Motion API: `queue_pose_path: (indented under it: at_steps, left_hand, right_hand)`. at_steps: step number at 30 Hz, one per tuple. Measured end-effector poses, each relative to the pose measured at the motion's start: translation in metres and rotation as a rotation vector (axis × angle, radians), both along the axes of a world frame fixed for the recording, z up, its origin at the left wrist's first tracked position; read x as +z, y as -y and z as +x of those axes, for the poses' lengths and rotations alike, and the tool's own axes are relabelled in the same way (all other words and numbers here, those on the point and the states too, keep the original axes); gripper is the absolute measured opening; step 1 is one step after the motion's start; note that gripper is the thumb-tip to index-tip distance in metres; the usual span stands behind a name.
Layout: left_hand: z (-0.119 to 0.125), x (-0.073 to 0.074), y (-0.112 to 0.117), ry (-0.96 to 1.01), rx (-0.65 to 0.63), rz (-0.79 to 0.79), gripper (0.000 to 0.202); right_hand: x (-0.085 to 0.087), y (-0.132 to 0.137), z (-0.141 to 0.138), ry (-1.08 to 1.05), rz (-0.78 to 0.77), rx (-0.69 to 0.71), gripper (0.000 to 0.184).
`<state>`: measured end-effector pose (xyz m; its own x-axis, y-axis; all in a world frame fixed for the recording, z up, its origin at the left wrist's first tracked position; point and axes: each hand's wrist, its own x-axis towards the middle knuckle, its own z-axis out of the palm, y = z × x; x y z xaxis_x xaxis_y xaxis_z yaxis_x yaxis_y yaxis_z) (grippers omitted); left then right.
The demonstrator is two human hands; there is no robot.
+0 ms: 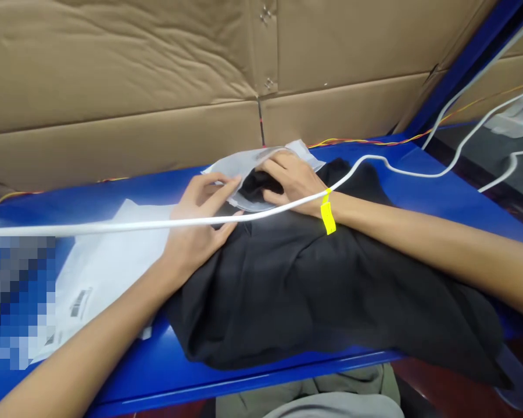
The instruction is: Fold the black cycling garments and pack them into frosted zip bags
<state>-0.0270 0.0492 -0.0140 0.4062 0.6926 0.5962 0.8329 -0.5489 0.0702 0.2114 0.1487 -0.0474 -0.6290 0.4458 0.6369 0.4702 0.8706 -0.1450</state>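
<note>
A black garment (pixel 287 290) lies spread and rumpled over the blue table, hanging past its front edge at the right. On its far side a white translucent plastic bag (pixel 230 165) has its mouth held apart, with dark cloth inside. My left hand (pixel 196 217) pinches the near-left rim of the bag between thumb and fingers, its heel resting by the garment. Curled at the bag's mouth, my right hand (pixel 294 177) has its fingers and thumb around the dark cloth; the fingertips are partly hidden. A yellow tag band circles the right wrist.
A white cable (pixel 209 220) crosses in front of both hands. Left on the blue table (pixel 261 371) lies a flat white bag (pixel 113 255) with barcode labels. Brown cardboard (pixel 157 69) walls the back, with twisted red and yellow wires (pixel 357 141) along its foot.
</note>
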Motion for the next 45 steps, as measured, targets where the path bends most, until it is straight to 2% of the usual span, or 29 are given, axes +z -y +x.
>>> queue_pose_path:
  at_steps: [5,9,12,14,17,18,23,27,31,35,39,45]
  left_hand:
    - [-0.003,-0.003,-0.003,0.046,0.071,-0.042,0.035]
    - [-0.009,-0.006,-0.009,0.051,0.15,-0.054,0.032]
    - [-0.012,-0.005,-0.014,0.03,0.145,-0.072,0.033]
    - [-0.011,-0.004,-0.016,0.014,0.128,-0.073,0.034]
    - [-0.012,-0.002,-0.019,-0.035,0.107,-0.072,0.04]
    - [-0.012,-0.002,-0.02,-0.055,0.111,-0.075,0.038]
    - [-0.015,-0.004,-0.025,-0.129,0.178,-0.104,0.036]
    - [-0.015,-0.003,-0.027,-0.181,0.23,-0.128,0.03]
    - [-0.016,-0.003,-0.03,-0.214,0.257,-0.163,0.02]
    - [-0.018,-0.003,-0.031,-0.234,0.279,-0.18,0.017]
    - [-0.018,-0.001,-0.03,-0.27,0.284,-0.186,0.017]
    - [-0.015,0.007,-0.026,-0.334,0.315,-0.162,0.019]
  right_hand:
    - [-0.001,0.008,0.0,-0.024,0.113,0.001,0.023]
    - [0.003,0.012,0.004,-0.079,0.196,0.001,0.025]
    - [0.006,0.013,0.007,-0.046,0.165,0.036,0.025]
    - [0.008,0.014,0.008,-0.006,0.13,0.054,0.036]
    - [0.01,0.014,0.008,0.058,0.127,0.105,0.063]
    - [0.011,0.014,0.008,0.085,0.128,0.115,0.065]
    - [0.008,0.01,0.007,0.128,0.138,0.107,0.043]
    - [0.004,0.008,0.008,0.027,0.153,0.115,0.044]
    - [0.005,0.012,0.01,-0.128,0.14,0.236,0.041]
    - [0.012,0.022,0.015,-0.152,0.125,0.315,0.031]
    - [0.016,0.034,0.03,-0.098,0.121,0.386,0.031]
    - [0.014,0.063,0.07,-0.051,0.092,0.447,0.043]
